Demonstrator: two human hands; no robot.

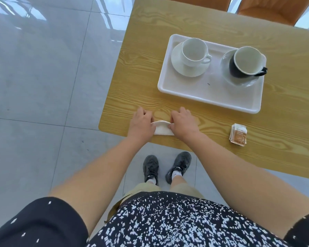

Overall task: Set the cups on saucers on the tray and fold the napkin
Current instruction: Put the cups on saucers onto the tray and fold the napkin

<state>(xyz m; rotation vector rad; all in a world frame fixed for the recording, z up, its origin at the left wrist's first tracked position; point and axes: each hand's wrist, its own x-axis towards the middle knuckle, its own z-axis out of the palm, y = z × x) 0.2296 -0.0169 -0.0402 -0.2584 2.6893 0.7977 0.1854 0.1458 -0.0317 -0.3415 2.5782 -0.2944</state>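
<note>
A white napkin [162, 128] lies partly folded near the table's front left corner. My left hand [142, 124] pinches its left end and my right hand [183, 123] pinches its right end; both hands cover most of it. Behind them stands a white tray [203, 93]. On its left side a white cup [194, 51] sits upright on a white saucer [178, 66]. On its right side a black cup [244, 62] with a white inside sits on a second white saucer [239, 82].
A small stack of brown sachets [238, 134] lies on the wooden table [284, 113] to the right of my hands. Two orange chairs [273, 9] stand at the far edge. Grey tiled floor [43, 77] spreads to the left.
</note>
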